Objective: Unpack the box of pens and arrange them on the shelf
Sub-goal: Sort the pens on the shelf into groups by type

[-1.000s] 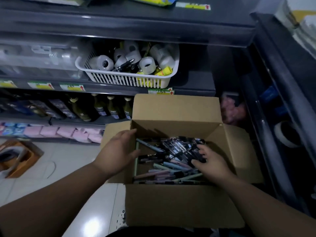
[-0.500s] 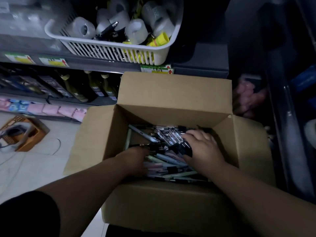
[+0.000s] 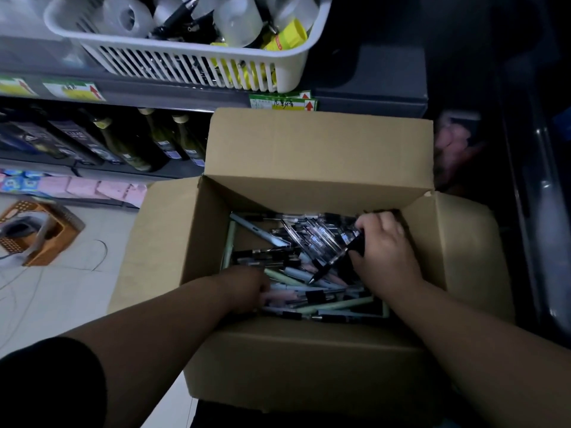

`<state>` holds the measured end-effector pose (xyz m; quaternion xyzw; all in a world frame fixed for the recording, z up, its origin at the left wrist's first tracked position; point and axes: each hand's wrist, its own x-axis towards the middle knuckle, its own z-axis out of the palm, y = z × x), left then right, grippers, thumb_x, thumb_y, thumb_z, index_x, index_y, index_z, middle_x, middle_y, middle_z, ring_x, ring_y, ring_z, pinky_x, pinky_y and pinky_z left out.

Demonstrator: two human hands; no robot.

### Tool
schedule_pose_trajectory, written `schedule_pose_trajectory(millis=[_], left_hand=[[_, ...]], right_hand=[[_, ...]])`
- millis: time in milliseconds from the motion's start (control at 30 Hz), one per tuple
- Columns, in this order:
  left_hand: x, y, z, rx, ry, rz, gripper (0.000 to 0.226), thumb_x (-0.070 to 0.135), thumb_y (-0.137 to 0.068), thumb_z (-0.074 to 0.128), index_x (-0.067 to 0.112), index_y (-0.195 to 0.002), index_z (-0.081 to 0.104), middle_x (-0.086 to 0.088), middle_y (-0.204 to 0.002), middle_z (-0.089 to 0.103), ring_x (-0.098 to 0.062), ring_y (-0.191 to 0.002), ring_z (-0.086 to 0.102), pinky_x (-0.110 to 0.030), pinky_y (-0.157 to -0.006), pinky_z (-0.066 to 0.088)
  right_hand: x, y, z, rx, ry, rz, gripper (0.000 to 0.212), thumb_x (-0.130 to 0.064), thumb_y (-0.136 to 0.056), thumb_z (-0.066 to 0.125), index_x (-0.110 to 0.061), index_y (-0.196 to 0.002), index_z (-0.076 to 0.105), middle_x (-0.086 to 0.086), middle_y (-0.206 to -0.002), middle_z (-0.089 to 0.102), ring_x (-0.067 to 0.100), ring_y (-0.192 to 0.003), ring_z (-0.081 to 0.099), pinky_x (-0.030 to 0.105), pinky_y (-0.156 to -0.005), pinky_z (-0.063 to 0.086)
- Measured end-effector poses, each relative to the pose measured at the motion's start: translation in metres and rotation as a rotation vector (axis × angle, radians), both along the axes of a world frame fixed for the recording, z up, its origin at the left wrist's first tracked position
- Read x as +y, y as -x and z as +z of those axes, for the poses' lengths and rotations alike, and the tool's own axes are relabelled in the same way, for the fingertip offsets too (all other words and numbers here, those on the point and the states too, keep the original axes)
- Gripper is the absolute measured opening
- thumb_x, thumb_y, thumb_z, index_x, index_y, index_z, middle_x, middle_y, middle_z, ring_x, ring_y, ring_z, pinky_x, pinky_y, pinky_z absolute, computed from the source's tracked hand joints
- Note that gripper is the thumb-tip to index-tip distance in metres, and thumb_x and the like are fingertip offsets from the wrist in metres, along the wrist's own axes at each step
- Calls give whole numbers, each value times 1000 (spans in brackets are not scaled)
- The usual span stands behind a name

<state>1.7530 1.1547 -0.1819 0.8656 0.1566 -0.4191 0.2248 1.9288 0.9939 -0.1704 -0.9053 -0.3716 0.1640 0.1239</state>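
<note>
Inside the box point(image 3: 197, 230), the right hand point(image 3: 386, 257) clutches clear pens point(image 3: 318, 239); left hand point(image 3: 247, 288) buried, grip unclear

A white slatted plastic basket point(image 3: 191, 61) sits at eleven o'clock, filled with translucent tape rolls point(image 3: 128, 17) and a yellow plastic piece point(image 3: 290, 35). Just below it, at twelve o'clock, is a green-and-white price label with red arrows point(image 3: 282, 103). Dark green glass bottles with pale caps point(image 3: 160, 140) lie at ten o'clock, with flat pink packets point(image 3: 83, 188) under them. At nine o'clock a brown woven basket point(image 3: 40, 233) rests on the pale tiled floor point(image 3: 77, 288), beside a thin looped cable point(image 3: 103, 251).
</note>
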Motion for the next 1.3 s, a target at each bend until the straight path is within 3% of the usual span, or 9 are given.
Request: schedule_pose_trajectory(millis=[133, 233, 333, 467, 700, 833, 967, 1167, 1300], left_hand=[[1, -10, 1, -264, 32, 158, 21, 35, -97, 45, 23, -102, 61, -1, -99, 64, -17, -88, 59, -26, -67, 38], [-2, -18, 1, -412, 36, 150, 23, 36, -98, 45, 20, -102, 62, -1, -91, 61, -19, -83, 59, -29, -68, 43], [2, -24, -3, -518, -100, 219, 24, 30, -98, 45, 19, -115, 60, -5, -107, 58, -23, -95, 58, -32, -79, 45], [9, -23, -15, -367, -190, 369, 28, 16, -96, 46, 14, -123, 54, -11, -122, 55, -28, -107, 54, -31, -87, 43], [8, -15, -27, -167, -153, 282, 55, 16, -91, 53, 23, -142, 37, -12, -140, 43, -28, -126, 42, -37, -104, 38], [6, -13, -25, -78, -179, 173, 49, 20, -92, 53, 27, -139, 41, -12, -132, 51, -26, -120, 48, -29, -91, 40], [8, -15, -25, -90, -105, 194, 57, 22, -96, 46, 31, -148, 25, -9, -130, 55, -22, -114, 54, -26, -86, 41], [7, -24, -17, -218, -133, 348, 44, 37, -96, 46, 20, -137, 45, -9, -102, 63, -23, -87, 59, -23, -69, 38], [7, -29, -8, -202, 9, 567, 30, 38, -94, 50, 10, -101, 58, -10, -98, 63, -24, -85, 58, -27, -68, 41]], right_hand=[[5, -6, -5, 214, 126, -118, 62, -13, -80, 67, -17, -135, 38, 13, -131, 43, 34, -115, 48, 35, -91, 40], [2, -10, -10, 189, 231, -88, 40, -7, -86, 61, -13, -124, 48, 13, -123, 54, 31, -110, 55, 33, -84, 43], [3, -8, -8, 98, 165, -43, 15, -15, -92, 56, -7, -104, 60, 15, -112, 56, 33, -102, 57, 32, -76, 41], [12, -4, 4, 76, -11, -92, 27, -26, -97, 47, -9, -116, 58, 14, -112, 53, 32, -100, 53, 35, -78, 41], [17, 6, -5, 238, 49, 14, 22, -31, -96, 50, -15, -110, 57, 11, -111, 57, 28, -103, 53, 31, -82, 42], [12, 7, -13, 318, 229, 17, 59, -28, -84, 70, -20, -136, 43, 5, -138, 39, 23, -121, 46, 28, -93, 39], [10, 7, -14, 279, 279, 13, 77, -32, -76, 79, -16, -137, 36, 7, -141, 38, 25, -122, 48, 31, -92, 42], [7, 2, -17, 246, 347, 41, 51, -29, -82, 73, -12, -125, 51, 9, -127, 51, 23, -109, 56, 25, -80, 42], [6, 3, -20, 251, 338, 68, 20, -36, -90, 62, -19, -99, 56, 6, -117, 54, 19, -92, 54, 24, -73, 38]])
